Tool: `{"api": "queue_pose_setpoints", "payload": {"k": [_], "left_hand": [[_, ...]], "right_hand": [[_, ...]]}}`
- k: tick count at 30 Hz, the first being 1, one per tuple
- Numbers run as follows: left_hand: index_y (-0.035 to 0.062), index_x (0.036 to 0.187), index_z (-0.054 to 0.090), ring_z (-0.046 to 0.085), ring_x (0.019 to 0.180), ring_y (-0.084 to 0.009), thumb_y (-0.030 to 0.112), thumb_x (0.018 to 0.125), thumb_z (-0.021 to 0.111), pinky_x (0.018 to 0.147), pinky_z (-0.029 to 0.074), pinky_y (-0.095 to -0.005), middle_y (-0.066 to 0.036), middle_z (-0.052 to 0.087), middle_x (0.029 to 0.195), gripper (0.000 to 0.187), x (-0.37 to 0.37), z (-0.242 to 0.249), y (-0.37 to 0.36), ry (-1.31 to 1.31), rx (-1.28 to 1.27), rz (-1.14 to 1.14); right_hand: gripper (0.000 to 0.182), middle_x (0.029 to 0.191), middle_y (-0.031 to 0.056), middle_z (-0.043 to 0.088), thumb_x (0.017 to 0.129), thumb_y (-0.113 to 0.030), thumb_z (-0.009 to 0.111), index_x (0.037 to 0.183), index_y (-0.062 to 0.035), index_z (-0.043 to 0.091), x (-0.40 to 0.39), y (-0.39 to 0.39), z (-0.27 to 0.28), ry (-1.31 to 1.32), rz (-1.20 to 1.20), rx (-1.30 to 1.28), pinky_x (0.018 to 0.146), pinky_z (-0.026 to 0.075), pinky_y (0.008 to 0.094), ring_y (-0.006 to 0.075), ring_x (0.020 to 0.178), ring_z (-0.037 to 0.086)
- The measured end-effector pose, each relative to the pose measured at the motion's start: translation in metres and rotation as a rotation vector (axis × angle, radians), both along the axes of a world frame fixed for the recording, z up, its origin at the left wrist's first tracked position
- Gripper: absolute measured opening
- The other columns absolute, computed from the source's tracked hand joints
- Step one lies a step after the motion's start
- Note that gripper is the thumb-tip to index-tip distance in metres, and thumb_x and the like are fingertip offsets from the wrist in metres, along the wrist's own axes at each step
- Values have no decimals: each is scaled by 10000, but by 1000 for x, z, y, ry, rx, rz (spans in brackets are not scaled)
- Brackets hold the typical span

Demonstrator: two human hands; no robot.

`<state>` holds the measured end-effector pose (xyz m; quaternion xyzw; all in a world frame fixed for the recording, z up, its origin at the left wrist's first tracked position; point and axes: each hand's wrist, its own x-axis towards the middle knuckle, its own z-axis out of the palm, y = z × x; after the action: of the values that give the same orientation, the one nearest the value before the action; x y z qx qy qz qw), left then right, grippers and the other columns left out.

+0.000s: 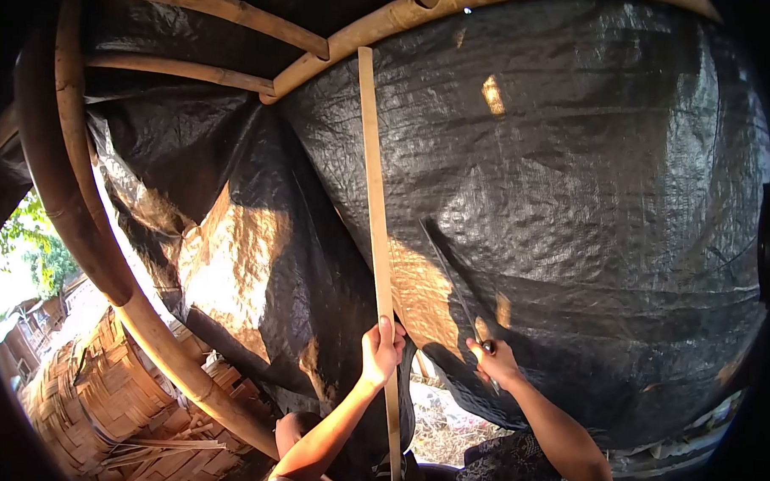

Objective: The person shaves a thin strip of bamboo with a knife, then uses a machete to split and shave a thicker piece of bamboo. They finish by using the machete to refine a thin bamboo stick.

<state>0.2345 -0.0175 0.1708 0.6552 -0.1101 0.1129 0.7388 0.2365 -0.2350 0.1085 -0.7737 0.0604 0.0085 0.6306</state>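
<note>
My left hand (382,356) is closed around a long, flat bamboo strip (374,189), thumb lying along its face. The strip stands nearly upright, reaching from the roof pole down to near my lap. To the right, my right hand (501,363) is wrapped around the grip of a long knife (453,281) with a thin dark blade. The blade points up and to the left, apart from the strip. Most of its handle is hidden by my fingers. Behind both hands hangs a black tarpaulin (572,213) with sunlit patches.
A curved bamboo pole (167,347) slants down on the left, and another pole (384,22) crosses overhead. Woven bamboo matting (113,388) lies rolled at the lower left, with loose thin strips (161,455) beside it. Trees and a building show outside on the far left.
</note>
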Motion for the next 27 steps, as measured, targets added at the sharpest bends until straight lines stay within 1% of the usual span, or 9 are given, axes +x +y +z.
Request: {"api": "queue_pose_setpoints", "payload": {"k": [4, 6, 8, 10, 12, 16, 19, 20, 27], "left_hand": [[55, 743, 486, 313, 383, -57, 511, 912, 343, 347, 247, -214, 17, 351, 496, 507, -4, -23, 2, -111, -27, 22], [54, 724, 482, 328, 376, -62, 505, 915, 343, 339, 263, -219, 15, 362, 491, 509, 2, -16, 3, -131, -55, 14], [49, 705, 474, 344, 370, -71, 493, 921, 338, 334, 275, -223, 8, 376, 487, 512, 17, 8, 4, -207, 35, 80], [35, 689, 464, 358, 365, -78, 456, 940, 312, 334, 282, -219, -4, 389, 490, 513, 26, 48, 1, -200, 1, 23], [20, 694, 467, 373, 367, -87, 446, 945, 300, 340, 300, -229, -18, 398, 501, 522, 38, 75, 1, -49, -49, -64], [-17, 704, 490, 446, 394, -125, 428, 949, 297, 383, 388, -263, -49, 430, 510, 544, 65, 60, 2, -169, 35, -134], [-47, 699, 553, 557, 476, -140, 370, 953, 335, 457, 462, -259, -103, 567, 555, 535, 92, 51, 11, -202, 95, -79], [-36, 693, 561, 557, 492, -136, 372, 953, 335, 494, 468, -261, -92, 577, 575, 534, 103, 47, 15, -255, 174, -28], [-48, 790, 561, 569, 555, -145, 437, 941, 324, 540, 481, -264, -88, 563, 651, 561, 110, 35, 28, -244, 68, -79]], "right_hand": [[414, 472, 28, 447, 814, -384, 624, 656, -53, 432, -4, 5, -1, 0, -2, 13, 362, 330, 278, 117, 353, 429], [413, 473, 27, 449, 818, -389, 617, 656, -51, 444, -4, 7, -1, 10, -2, 18, 361, 329, 276, 115, 355, 429], [414, 474, 26, 451, 822, -395, 609, 656, -49, 455, -5, 9, -5, 23, -6, 21, 360, 329, 275, 113, 356, 430], [424, 475, 22, 453, 833, -400, 591, 625, -53, 466, -5, 12, -5, 13, -51, 29, 358, 328, 269, 111, 356, 429], [434, 474, 22, 452, 839, -393, 584, 587, -64, 456, -7, 15, 2, 6, -40, 18, 354, 330, 265, 109, 358, 430], [430, 478, 24, 454, 833, -394, 592, 585, -66, 462, 0, 17, -13, 14, -36, 57, 346, 335, 260, 110, 359, 438], [431, 484, 25, 457, 819, -414, 607, 617, -58, 471, 1, 22, -14, 21, -81, 74, 340, 338, 254, 113, 354, 441], [431, 484, 25, 457, 819, -414, 607, 617, -58, 471, 0, 21, -13, 19, -86, 64, 340, 338, 254, 113, 354, 441], [418, 490, 28, 462, 796, -395, 643, 630, -46, 486, 7, 26, -18, 130, -72, 46, 359, 351, 267, 115, 386, 462]]}}
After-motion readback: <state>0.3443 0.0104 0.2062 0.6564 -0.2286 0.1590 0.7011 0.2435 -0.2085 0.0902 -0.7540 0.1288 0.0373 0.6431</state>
